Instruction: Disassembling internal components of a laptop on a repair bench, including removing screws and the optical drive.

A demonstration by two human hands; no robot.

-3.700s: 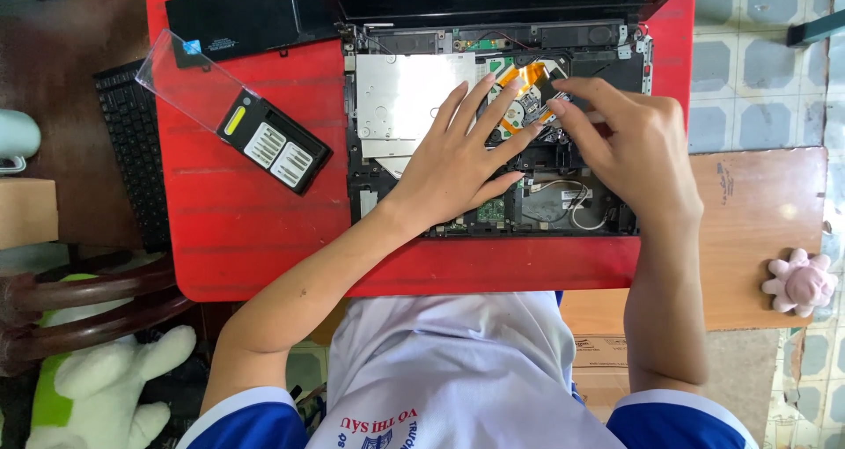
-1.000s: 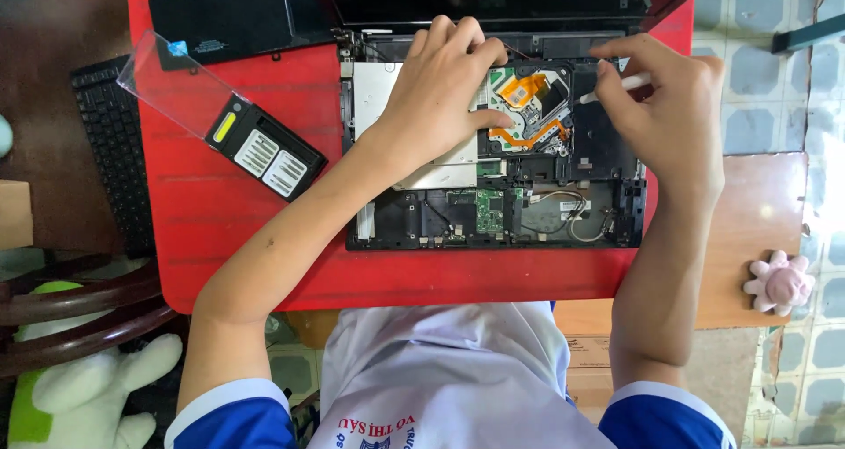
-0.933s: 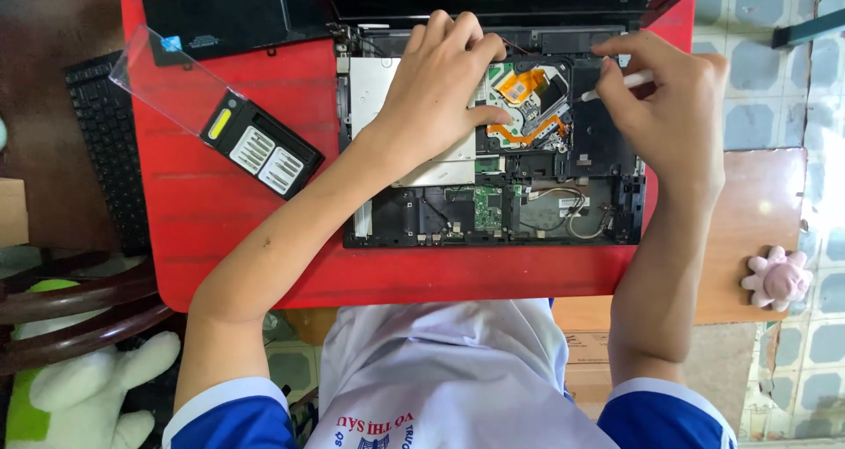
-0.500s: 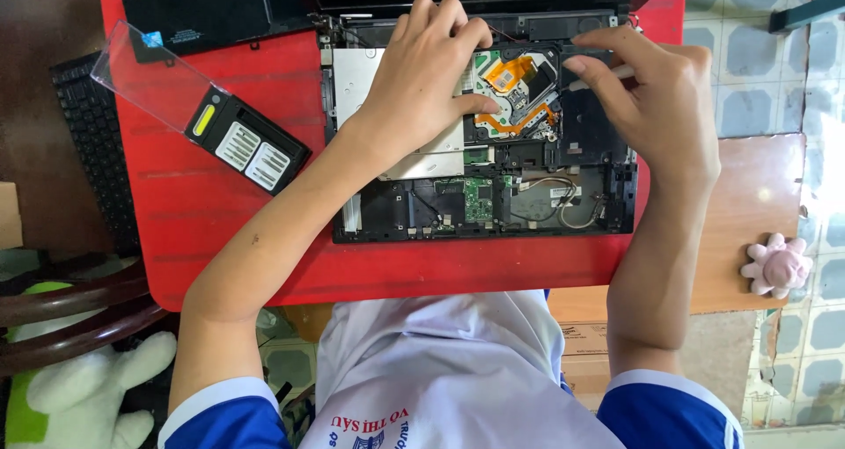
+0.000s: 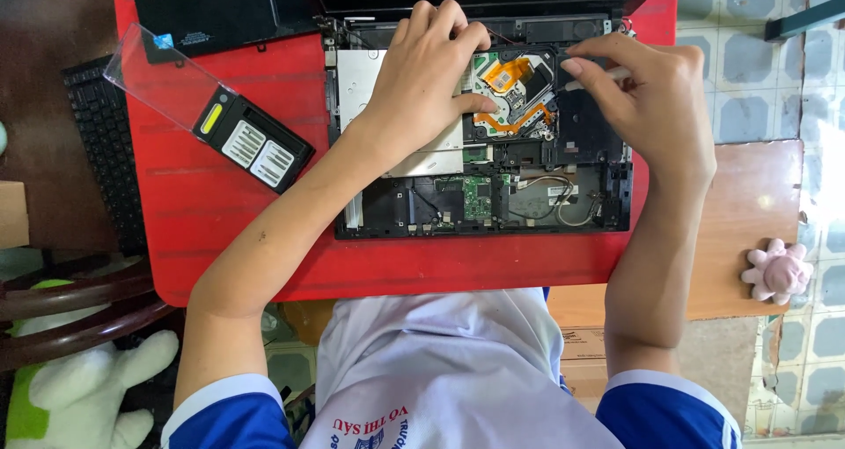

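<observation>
**Tool tip over the copper heat pipe, left hand bracing beside it**

The opened laptop base [image 5: 480, 141] lies on the red table [image 5: 220, 229] with its long axis running left to right in front of the person. The right hand [image 5: 656, 106] pinches a slim pale tool [image 5: 591, 81], probably a small screwdriver, though the view is too coarse to be sure. Thumb and forefinger are closed on its shaft, the other fingers curled behind. The tool's long axis runs nearly level, pointing left from the fingertips toward the copper heat pipe assembly [image 5: 509, 84] in the upper middle of the chassis.

That assembly sits between the 2 hands: just left of the right fingertips and directly under the left thumb. The left hand [image 5: 427, 75] rests flat on the silver drive cover [image 5: 370, 88], fingers spread and bent over the rear edge, grasping nothing, thumb touching the assembly's left rim. The left hand is the nearer, being in contact; the right reaches it only through the tool.

Well apart to the left lie a black bit case [image 5: 255, 141] with its clear lid [image 5: 158, 79] open, and a black panel [image 5: 216, 13] behind.
</observation>
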